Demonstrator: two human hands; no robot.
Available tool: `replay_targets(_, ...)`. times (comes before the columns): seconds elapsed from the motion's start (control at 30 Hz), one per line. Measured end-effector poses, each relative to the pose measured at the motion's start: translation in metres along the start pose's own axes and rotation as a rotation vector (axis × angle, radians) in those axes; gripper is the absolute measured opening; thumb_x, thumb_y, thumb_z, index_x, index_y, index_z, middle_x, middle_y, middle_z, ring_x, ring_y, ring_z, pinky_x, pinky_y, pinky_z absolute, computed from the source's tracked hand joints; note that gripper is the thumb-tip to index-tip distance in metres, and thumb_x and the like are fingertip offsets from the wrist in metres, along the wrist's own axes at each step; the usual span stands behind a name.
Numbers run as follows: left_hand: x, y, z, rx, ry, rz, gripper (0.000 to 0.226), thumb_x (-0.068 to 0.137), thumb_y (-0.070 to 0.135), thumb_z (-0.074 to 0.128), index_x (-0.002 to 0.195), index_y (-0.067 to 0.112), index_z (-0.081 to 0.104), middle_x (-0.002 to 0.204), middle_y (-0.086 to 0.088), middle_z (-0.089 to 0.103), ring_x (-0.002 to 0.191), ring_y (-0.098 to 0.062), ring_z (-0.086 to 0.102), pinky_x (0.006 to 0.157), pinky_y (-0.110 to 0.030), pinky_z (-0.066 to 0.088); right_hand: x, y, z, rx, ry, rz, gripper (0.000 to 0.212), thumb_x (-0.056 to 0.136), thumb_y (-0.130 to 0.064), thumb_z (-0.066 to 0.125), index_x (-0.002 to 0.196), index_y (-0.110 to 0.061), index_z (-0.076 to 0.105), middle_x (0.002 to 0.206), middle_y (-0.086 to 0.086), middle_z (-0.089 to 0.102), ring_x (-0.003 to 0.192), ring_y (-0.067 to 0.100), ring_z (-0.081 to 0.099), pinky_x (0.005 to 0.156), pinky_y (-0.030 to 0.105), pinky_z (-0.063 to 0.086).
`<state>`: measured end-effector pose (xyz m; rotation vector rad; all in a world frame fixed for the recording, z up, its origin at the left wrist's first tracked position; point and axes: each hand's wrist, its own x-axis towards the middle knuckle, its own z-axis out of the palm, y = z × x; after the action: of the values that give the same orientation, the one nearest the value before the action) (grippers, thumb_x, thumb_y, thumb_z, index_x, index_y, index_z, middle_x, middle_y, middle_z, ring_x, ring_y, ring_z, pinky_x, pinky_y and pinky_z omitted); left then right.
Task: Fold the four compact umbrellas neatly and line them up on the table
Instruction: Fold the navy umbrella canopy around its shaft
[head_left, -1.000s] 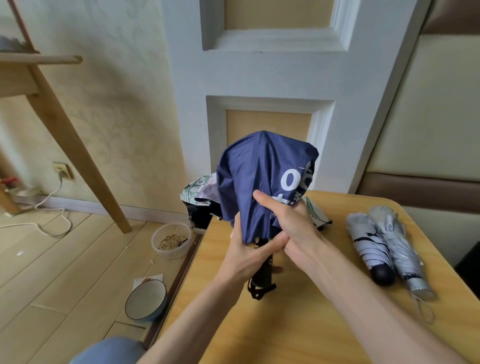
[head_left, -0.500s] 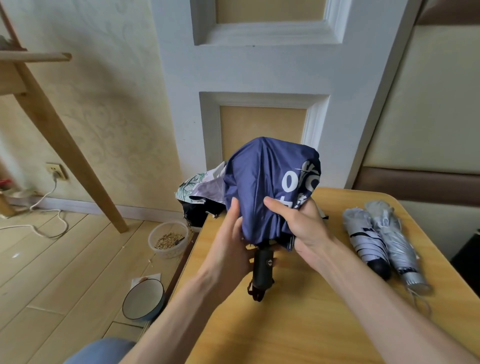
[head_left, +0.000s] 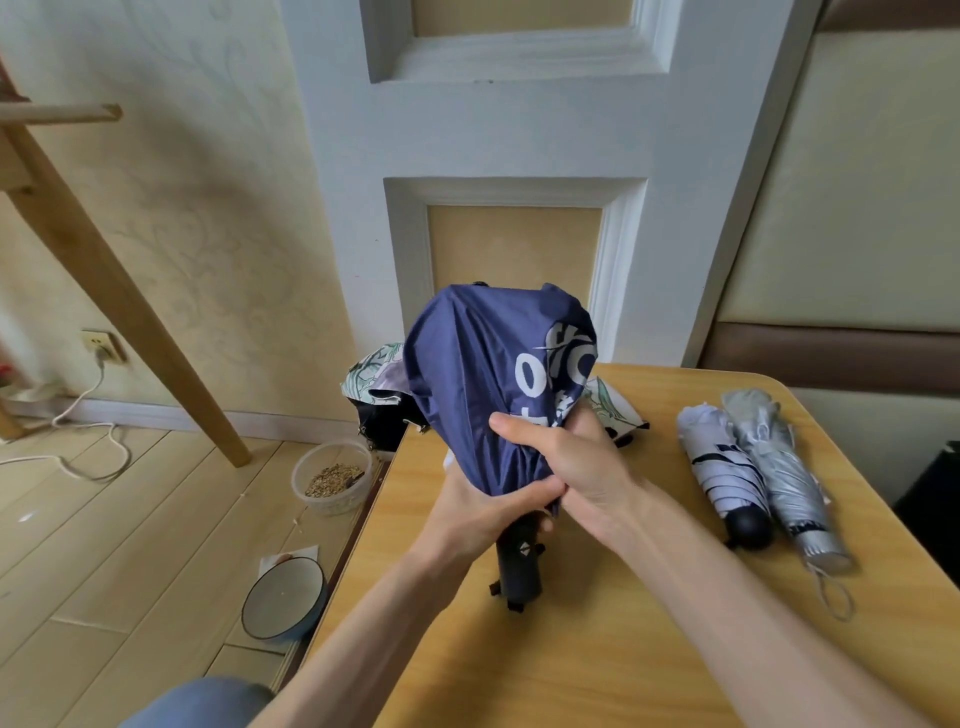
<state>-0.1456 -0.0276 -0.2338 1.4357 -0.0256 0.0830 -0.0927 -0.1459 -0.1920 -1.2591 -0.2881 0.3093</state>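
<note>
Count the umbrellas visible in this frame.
4. The navy umbrella is gripped upright by the left hand and right hand; a white folded umbrella and a silver folded umbrella lie together on the table at right; a floral umbrella sits partly hidden behind the navy one.

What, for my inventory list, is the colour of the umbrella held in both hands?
The umbrella is navy blue with white lettering, clearest in head view.

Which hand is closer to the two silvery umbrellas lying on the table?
Right. The right hand grips the blue umbrella by its cloth, on the side facing the silvery umbrellas. The left hand holds it lower down, on the far side from them.
</note>
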Motion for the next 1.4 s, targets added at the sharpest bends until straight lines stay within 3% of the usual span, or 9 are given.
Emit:
replay_targets(0.17,-0.004,0.001,0.000,0.048,0.064,-0.011,0.014,0.096,0.006,0.075,0.106,0.008,0.065,0.078,-0.012,0.072,0.059,-0.023,0.060,0.057,-0.034,0.056,0.005,-0.010,-0.016,-0.260,-0.017,-0.080,0.037,0.089,-0.006,0.082,0.120,-0.023,0.072,0.115,-0.007,0.080,0.109,0.011,0.075,0.098,0.035,0.059)
replay_targets(0.27,-0.006,0.001,0.004,-0.076,0.091,-0.072,0.026,0.098,0.009,0.073,0.123,0.011,0.065,0.098,-0.009,0.079,0.076,-0.025,0.073,0.062,-0.037,0.061,0.009,-0.012,-0.024,-0.342,0.074,-0.120,0.039,0.084,-0.010,0.088,0.116,-0.024,0.071,0.107,-0.011,0.080,0.103,0.007,0.076,0.086,0.025,0.059)
replay_targets(0.43,0.000,-0.011,-0.005,0.059,0.239,-0.068,0.029,0.094,0.005,0.074,0.111,-0.001,0.050,0.059,0.001,0.056,0.049,-0.017,0.047,0.047,-0.031,0.044,0.011,-0.031,-0.046,-0.263,0.161,-0.191,0.085,0.083,-0.030,0.089,0.152,-0.046,0.040,0.131,-0.012,0.062,0.110,0.008,0.072,0.078,0.017,0.058)
replay_targets(0.63,0.002,-0.001,-0.014,0.256,0.131,-0.072,0.048,0.078,0.009,0.088,0.114,0.013,0.056,0.080,-0.007,0.068,0.054,-0.020,0.053,0.051,-0.030,0.048,0.018,-0.053,-0.073,-0.658,0.086,-0.192,0.018,0.096,-0.037,0.077,0.110,-0.026,0.075,0.103,-0.009,0.077,0.096,0.010,0.073,0.085,0.027,0.058)
replay_targets(0.77,0.000,-0.002,-0.018,0.175,0.053,-0.108,0.075,0.058,0.045,0.089,0.121,0.016,0.060,0.092,-0.007,0.068,0.071,-0.019,0.060,0.061,-0.033,0.052,0.022,-0.058,-0.099,-0.720,0.101,-0.109,0.024,0.090,-0.040,0.080,0.100,-0.019,0.078,0.093,-0.004,0.081,0.091,0.016,0.077,0.083,0.034,0.061)
replay_targets(0.87,-0.003,0.001,-0.007,0.013,0.109,-0.207,0.078,0.076,0.083,0.065,0.117,0.016,0.065,0.085,-0.009,0.065,0.065,-0.018,0.058,0.056,-0.032,0.050,0.018,-0.062,-0.112,-0.821,0.005,-0.035,0.026,0.086,-0.050,0.080,0.100,-0.028,0.080,0.096,-0.009,0.080,0.094,0.011,0.074,0.080,0.027,0.056)
replay_targets(0.97,-0.004,0.003,0.001,-0.024,0.189,-0.243,0.052,0.102,0.062,0.054,0.124,0.016,0.065,0.073,0.002,0.070,0.055,-0.014,0.062,0.050,-0.026,0.049,0.015,-0.062,-0.123,-0.863,-0.059,-0.027,0.014,0.088,-0.036,0.084,0.102,-0.034,0.080,0.098,-0.011,0.080,0.092,0.007,0.074,0.083,0.024,0.056)
replay_targets(1.17,-0.006,-0.002,0.007,0.052,0.213,-0.189,0.054,0.087,0.058,0.066,0.118,0.014,0.065,0.075,-0.002,0.071,0.058,-0.018,0.060,0.056,-0.033,0.055,0.021,-0.067,-0.120,-0.557,0.027,-0.222,0.030,0.098,0.011,0.061,0.109,-0.012,0.077,0.089,-0.009,0.079,0.082,0.003,0.071,0.078,0.018,0.056)
replay_targets(1.4,-0.007,-0.009,0.014,-0.035,0.159,-0.126,0.041,0.095,0.036,0.066,0.118,0.005,0.055,0.085,-0.018,0.076,0.052,-0.017,0.065,0.047,-0.029,0.045,0.026,-0.062,-0.109,-0.483,-0.075,-0.208,0.040,0.105,0.011,0.048,0.119,-0.020,0.070,0.106,-0.004,0.081,0.100,0.009,0.075,0.088,0.022,0.058)
